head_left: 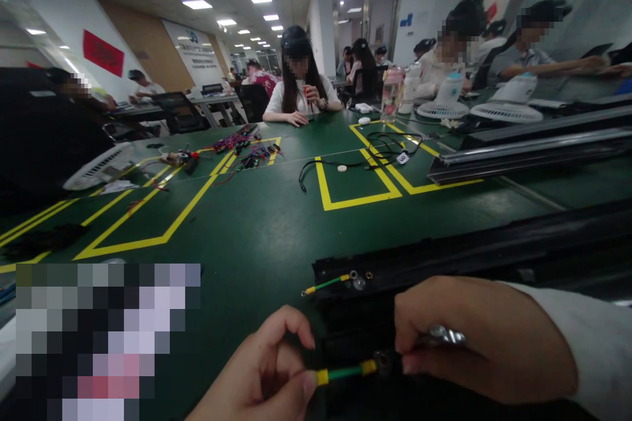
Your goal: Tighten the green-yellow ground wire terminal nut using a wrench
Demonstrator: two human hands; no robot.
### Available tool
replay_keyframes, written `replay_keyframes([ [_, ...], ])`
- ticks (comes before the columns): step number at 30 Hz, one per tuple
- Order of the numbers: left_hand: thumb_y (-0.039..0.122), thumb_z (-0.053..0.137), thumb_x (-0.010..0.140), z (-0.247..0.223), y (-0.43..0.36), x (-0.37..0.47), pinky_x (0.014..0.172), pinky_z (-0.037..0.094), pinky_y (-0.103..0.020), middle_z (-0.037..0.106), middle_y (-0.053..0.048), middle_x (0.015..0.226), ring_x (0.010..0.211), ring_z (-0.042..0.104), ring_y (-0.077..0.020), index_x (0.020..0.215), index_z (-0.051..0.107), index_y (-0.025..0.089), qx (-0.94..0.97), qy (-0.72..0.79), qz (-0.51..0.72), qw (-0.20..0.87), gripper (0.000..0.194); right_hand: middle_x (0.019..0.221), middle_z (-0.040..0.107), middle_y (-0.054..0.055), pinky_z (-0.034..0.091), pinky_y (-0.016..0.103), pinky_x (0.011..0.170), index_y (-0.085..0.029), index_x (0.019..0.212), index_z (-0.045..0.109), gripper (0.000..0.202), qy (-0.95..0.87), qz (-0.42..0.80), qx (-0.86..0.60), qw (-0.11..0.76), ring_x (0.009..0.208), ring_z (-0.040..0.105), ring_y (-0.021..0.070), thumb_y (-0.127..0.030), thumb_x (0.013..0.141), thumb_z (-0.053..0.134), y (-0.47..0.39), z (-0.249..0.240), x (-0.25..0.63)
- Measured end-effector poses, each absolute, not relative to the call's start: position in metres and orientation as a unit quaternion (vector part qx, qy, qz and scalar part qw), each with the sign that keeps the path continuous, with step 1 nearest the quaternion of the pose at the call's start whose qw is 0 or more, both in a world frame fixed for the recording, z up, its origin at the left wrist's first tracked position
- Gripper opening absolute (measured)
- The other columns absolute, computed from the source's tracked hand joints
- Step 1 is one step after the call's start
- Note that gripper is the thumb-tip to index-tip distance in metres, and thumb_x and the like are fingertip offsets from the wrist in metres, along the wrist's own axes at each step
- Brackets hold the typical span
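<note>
1. Left hand [269, 368]: thumb and finger together on the green-yellow lead's [345, 373] left end.
2. Lead: long axis left-right, near the black profile's [469, 243] left end.
3. Right hand [444, 342]: nearer the lead's right end, fingers closed, apparently on a metal tool [448, 335].

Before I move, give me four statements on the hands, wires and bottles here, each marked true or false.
1. The left hand pinches one end of a green wire. True.
2. The pink bottle lies on its side. False: the pink bottle stands upright.
3. The right hand holds a shiny metal piece. True.
4. Both short green wires are in hand. False: the farther wire is touched by neither hand.
</note>
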State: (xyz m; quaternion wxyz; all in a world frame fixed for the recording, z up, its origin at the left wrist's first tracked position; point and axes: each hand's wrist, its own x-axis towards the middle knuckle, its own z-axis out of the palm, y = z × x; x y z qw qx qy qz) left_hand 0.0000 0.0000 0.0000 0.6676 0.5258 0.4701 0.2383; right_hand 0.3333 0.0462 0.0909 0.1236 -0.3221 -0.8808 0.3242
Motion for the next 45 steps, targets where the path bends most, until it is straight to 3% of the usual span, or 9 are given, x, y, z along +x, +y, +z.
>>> replay_keyframes([
  [8,0.058,0.079,0.105,0.01,0.011,0.008,0.038,0.033,-0.01,0.067,0.009,0.065,0.043,0.053,-0.0077,0.107,0.046,0.029,0.52,0.413,0.228,0.712,0.044,0.095,0.088,0.002,0.057,0.022,0.08,-0.021,0.097,0.081,0.015,-0.856,0.414,-0.268,0.153,0.088,0.083,0.0177,-0.008,0.096,0.075,0.06,0.087,0.332],
  [13,0.055,0.081,0.103,0.025,0.016,0.011,0.041,0.041,-0.009,0.069,0.008,0.065,0.046,0.056,-0.0078,0.107,0.048,0.027,0.512,0.433,0.187,0.718,0.043,0.074,0.071,-0.004,0.051,0.022,0.06,-0.026,0.093,0.062,0.012,-0.805,0.436,-0.346,0.206,0.065,0.067,0.0165,-0.03,0.105,0.064,0.054,0.092,0.327],
  [15,0.052,0.082,0.102,0.025,0.022,0.009,0.041,0.044,-0.01,0.071,0.008,0.065,0.044,0.055,-0.0073,0.108,0.048,0.027,0.511,0.424,0.167,0.729,0.043,0.071,0.066,-0.005,0.047,0.024,0.056,-0.028,0.091,0.056,0.014,-0.789,0.41,-0.395,0.232,0.06,0.063,0.0168,-0.03,0.105,0.058,0.043,0.092,0.324],
  [19,0.048,0.086,0.097,0.016,0.043,0.002,0.038,0.05,-0.016,0.075,0.006,0.063,0.036,0.056,-0.0102,0.107,0.05,0.027,0.508,0.384,0.1,0.765,0.043,0.073,0.072,-0.005,0.042,0.027,0.059,-0.029,0.084,0.064,0.01,-0.779,0.31,-0.484,0.249,0.062,0.066,0.0183,-0.026,0.093,0.067,0.017,0.077,0.319],
  [23,0.049,0.091,0.09,0.009,0.06,-0.002,0.036,0.052,-0.018,0.078,0.003,0.062,0.034,0.061,-0.0131,0.107,0.052,0.026,0.503,0.35,0.051,0.789,0.048,0.07,0.073,-0.007,0.039,0.026,0.052,-0.03,0.081,0.065,0.013,-0.786,0.249,-0.484,0.292,0.054,0.064,0.017,-0.021,0.089,0.069,0.008,0.051,0.317],
  [27,0.055,0.089,0.094,0.013,0.054,-0.003,0.037,0.047,-0.015,0.077,0.006,0.064,0.032,0.054,-0.0085,0.103,0.051,0.027,0.498,0.358,0.082,0.786,0.048,0.063,0.068,-0.009,0.034,0.024,0.042,-0.03,0.079,0.059,0.018,-0.802,0.206,-0.451,0.333,0.043,0.06,0.0146,-0.016,0.083,0.069,0.008,0.035,0.32],
  [35,0.034,0.087,0.092,0.023,0.037,0.004,0.042,0.034,-0.011,0.065,0.011,0.059,0.036,0.044,-0.0037,0.093,0.056,0.024,0.492,0.392,0.12,0.768,0.033,0.061,0.068,-0.008,0.035,0.025,0.043,-0.03,0.075,0.056,0.021,-0.818,0.168,-0.484,0.26,0.044,0.062,0.0177,-0.021,0.079,0.074,0.006,0.029,0.319],
  [40,0.037,0.087,0.092,0.023,0.039,0.005,0.043,0.037,-0.011,0.064,0.011,0.059,0.036,0.043,-0.0036,0.093,0.054,0.025,0.49,0.394,0.111,0.769,0.035,0.057,0.068,-0.006,0.031,0.024,0.04,-0.029,0.07,0.056,0.021,-0.826,0.219,-0.475,0.21,0.039,0.057,0.0161,-0.023,0.084,0.07,0.013,0.047,0.313],
  [45,0.041,0.086,0.093,0.022,0.041,0.005,0.044,0.039,-0.011,0.063,0.012,0.058,0.035,0.042,-0.0029,0.094,0.052,0.025,0.494,0.391,0.103,0.77,0.038,0.077,0.081,-0.002,0.04,0.024,0.049,-0.028,0.083,0.064,0.013,-0.829,0.323,-0.451,0.069,0.058,0.071,0.0214,-0.023,0.091,0.072,0.028,0.081,0.309],
])
